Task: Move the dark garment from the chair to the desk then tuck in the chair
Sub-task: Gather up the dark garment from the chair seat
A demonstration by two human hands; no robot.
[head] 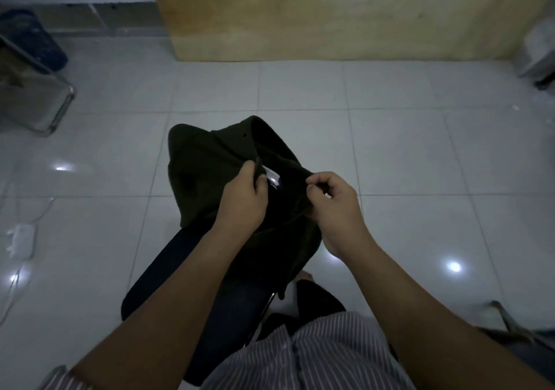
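The dark olive garment (207,173) hangs bunched between my two hands above the chair. A white label shows at its collar. My left hand (243,197) pinches the collar edge on the left of the label. At the other side, my right hand (336,209) grips the collar between thumb and fingers. The dark chair (156,278) sits right below the garment, its seat partly hidden by my arms and by the hanging cloth. No desk top shows in this view.
A tan wooden panel (345,14) stands at the back on the grey tiled floor. At the far left are a metal-framed chair (36,95) and a dark bin (33,38). A white power strip (21,239) with cables lies at left. A pale object (537,56) sits at right.
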